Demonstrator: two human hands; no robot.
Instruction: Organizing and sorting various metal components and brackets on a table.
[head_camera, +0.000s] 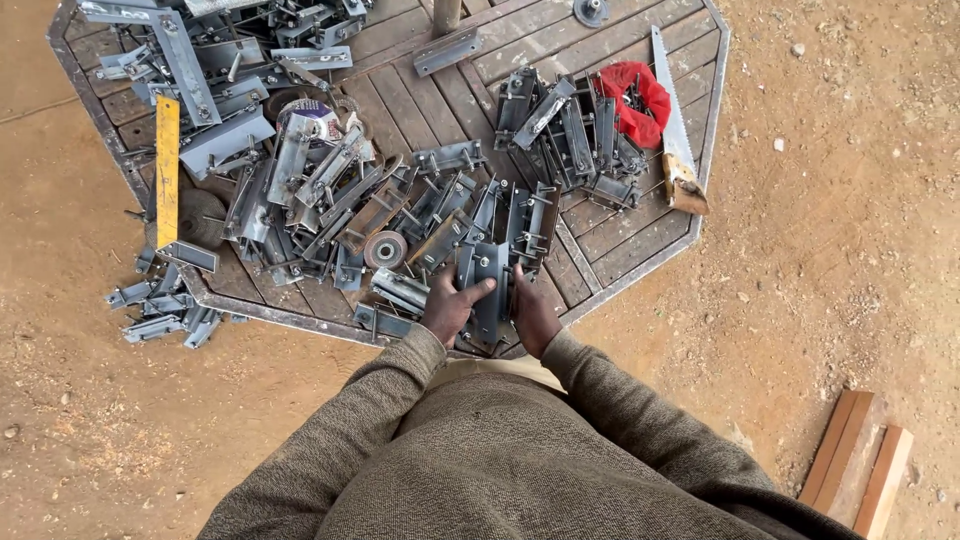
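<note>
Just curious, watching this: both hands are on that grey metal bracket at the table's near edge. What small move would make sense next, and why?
Probably lift the bracket straight up, clear of the pile. The left hand and right hand already clasp it from both sides, and it stands upright at the table edge, packed close against similar brackets with bolts that could snag if it were dragged sideways.

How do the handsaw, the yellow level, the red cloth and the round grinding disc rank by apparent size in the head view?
1. Yellow level and handsaw: alike in length, too close to rank.
2. Red cloth.
3. Round grinding disc, smallest.
All lie on the wooden table, at similar distance from the camera.
</note>
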